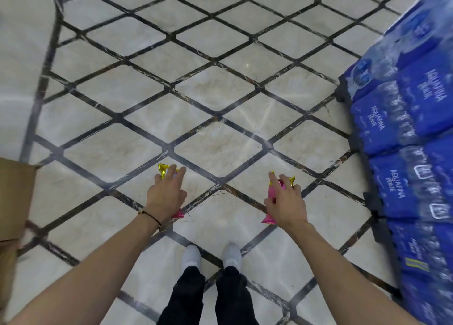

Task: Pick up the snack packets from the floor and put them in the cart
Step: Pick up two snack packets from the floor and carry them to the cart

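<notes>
The left hand [165, 194] clasps one packet [163, 169] under its palm, lower centre-left. The right hand [285, 204] has its fingers curled round a second packet [270, 195], lower centre-right. Both packets are glossy pink foil with crimped gold ends. One thin dark cord [150, 214] circles the left wrist. Two white shoes [192, 254] stand on polished pale floor [215, 86] latticed with dark diamond strips. One brown cardboard box [14, 197] is at the left edge. Blue shrink-wrapped water packs [382, 126] are stacked at the right, too blurred to count.
</notes>
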Motion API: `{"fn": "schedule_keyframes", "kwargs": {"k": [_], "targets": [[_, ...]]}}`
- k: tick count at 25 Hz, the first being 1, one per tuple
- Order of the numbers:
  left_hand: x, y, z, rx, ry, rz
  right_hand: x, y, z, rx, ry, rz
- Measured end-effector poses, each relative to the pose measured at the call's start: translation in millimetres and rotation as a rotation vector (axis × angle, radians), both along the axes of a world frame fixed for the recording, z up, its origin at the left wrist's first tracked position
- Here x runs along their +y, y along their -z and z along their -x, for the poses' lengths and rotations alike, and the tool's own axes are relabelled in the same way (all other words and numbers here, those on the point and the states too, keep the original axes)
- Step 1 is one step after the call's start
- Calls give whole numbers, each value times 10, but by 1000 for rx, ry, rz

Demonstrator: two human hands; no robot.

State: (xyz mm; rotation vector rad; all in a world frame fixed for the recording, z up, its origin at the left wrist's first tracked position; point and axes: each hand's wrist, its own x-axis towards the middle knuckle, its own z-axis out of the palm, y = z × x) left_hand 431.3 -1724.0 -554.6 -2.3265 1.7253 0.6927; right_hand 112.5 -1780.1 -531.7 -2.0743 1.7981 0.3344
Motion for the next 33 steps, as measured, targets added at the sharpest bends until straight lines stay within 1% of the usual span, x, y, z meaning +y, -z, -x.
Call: {"fn": "schedule_keyframes", "kwargs": {"k": [3, 7, 10, 13, 15, 19, 23, 27, 30, 33], "targets": [[-41, -738, 87, 49, 21, 38, 2, -667, -15, -27, -11, 28], [-145, -1629, 335, 47, 33, 102, 5, -1453, 66, -68, -10, 97], [-212, -2084, 601, 1, 155, 121, 110, -1830, 195, -74, 20, 119], [-259, -2402, 878, 2, 172, 133, 188, -2131, 353, -55, 36, 133], [-310, -2607, 1045, 28, 181, 171, 195, -2295, 432, -49, 36, 170], [-459, -2942, 1309, 66, 265, 267, 186, -2587, 573, -46, 67, 225], [-657, -3259, 1467, 72, 372, 366, 269, -2935, 705, -54, 221, 294], [-806, -3556, 1671, 127, 456, 441, 473, -3297, 827, -10, 341, 364], [-769, -3731, 1951, 178, 591, 509, 778, -3568, 966, 38, 444, 420], [-623, -3864, 2387, 232, 723, 522, 1232, -3782, 1221, 70, 579, 481]]}}
